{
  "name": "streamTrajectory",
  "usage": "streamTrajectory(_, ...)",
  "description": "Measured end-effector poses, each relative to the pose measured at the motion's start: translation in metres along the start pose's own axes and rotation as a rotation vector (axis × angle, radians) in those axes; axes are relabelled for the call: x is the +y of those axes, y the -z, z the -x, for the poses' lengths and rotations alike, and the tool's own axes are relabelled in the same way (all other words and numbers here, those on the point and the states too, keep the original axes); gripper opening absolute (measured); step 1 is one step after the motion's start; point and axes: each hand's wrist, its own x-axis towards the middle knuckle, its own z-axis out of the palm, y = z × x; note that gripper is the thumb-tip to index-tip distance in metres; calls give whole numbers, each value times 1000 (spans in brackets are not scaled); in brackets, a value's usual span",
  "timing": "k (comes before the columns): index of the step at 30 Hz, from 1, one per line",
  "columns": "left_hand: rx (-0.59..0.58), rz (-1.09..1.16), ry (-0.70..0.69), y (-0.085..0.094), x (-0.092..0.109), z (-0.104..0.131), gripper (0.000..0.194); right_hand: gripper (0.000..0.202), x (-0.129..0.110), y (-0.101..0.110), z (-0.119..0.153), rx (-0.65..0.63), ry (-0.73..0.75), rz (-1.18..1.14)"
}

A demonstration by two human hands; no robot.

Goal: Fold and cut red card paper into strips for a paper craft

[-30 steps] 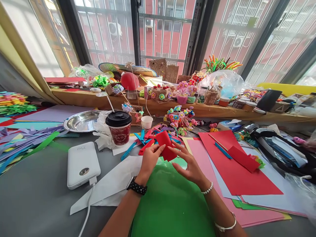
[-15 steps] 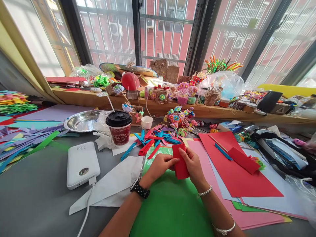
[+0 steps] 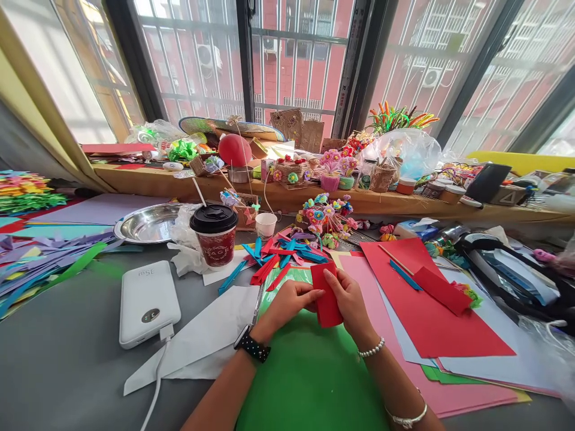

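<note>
A small folded piece of red paper (image 3: 327,302) is held upright between both hands, above a green sheet (image 3: 314,377). My left hand (image 3: 294,300) pinches its left edge, thumb pointing right across the front. On the other side, my right hand (image 3: 351,299) grips the right edge with the thumb near the top; the fingers behind the paper are hidden. Just beyond the hands lies a pile of red and blue folded paper strips (image 3: 287,254). A large red sheet (image 3: 449,323) rests to the right, bearing a thin stick, a blue strip and a smaller red piece (image 3: 442,290).
On the left are a white power bank (image 3: 150,305) with a cable, white paper (image 3: 202,335), a lidded cup (image 3: 215,239), a metal bowl (image 3: 123,230) and cut paper strips (image 3: 49,257). A small paper cup (image 3: 266,225) and handmade flowers (image 3: 327,215) stand before the cluttered sill (image 3: 188,187).
Both hands keep their hold on the red paper, with barely any finger movement. The whole view has shifted very slightly.
</note>
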Motion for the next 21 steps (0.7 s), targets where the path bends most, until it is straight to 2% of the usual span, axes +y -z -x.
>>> streamTrajectory(21, -29, -47, -24, 1, 1, 1, 23, 23, -1, 0, 1, 9, 42, 42)
